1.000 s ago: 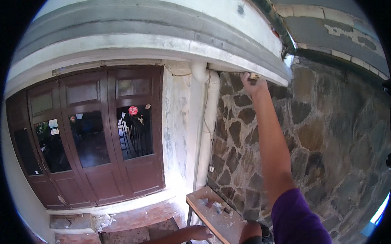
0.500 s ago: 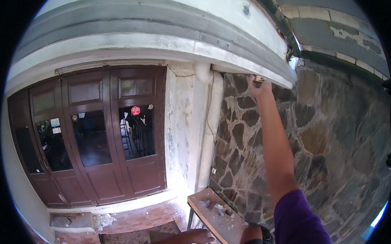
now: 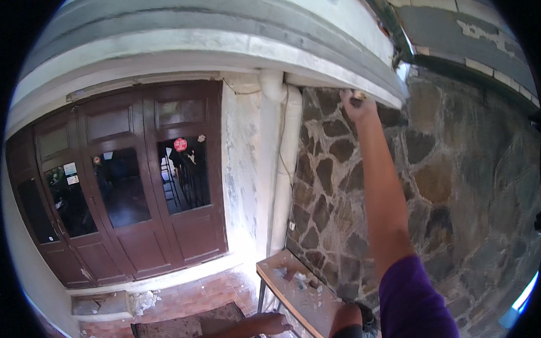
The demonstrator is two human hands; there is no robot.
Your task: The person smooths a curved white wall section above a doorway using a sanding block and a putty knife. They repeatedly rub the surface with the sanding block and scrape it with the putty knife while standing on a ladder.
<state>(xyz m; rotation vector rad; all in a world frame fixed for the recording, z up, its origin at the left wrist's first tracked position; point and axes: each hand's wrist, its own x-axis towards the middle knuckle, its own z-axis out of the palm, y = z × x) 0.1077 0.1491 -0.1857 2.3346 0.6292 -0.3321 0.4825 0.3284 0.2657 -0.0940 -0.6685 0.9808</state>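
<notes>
My right arm stretches up in front of the stone wall [image 3: 341, 151]. My right hand [image 3: 356, 106] is closed around a small object [image 3: 358, 95], light brown and dark, too small and partly hidden to name. It is at the underside of the white concrete ledge [image 3: 314, 63], by the ledge's right end. Low down, my left hand [image 3: 275, 324] hangs beside the edge of a wooden-topped table [image 3: 274, 265], fingers loosely out and nothing visible in them. Pale broken chips [image 3: 299, 277] and dust lie on the tabletop. My bent knee [image 3: 345, 321] is over its near end.
Brown folding doors [image 3: 127, 248] with glass panes stand at the left. A white drainpipe [image 3: 285, 162] runs down the corner next to the stone wall. A worn dark board or mat [image 3: 177, 324] and white rubble [image 3: 145, 301] lie on the tiled floor.
The view has tilted and shifted slightly, so the ledge and doors sit a little higher and further left. My right hand stays at the ledge's underside; the left hand remains by the table.
</notes>
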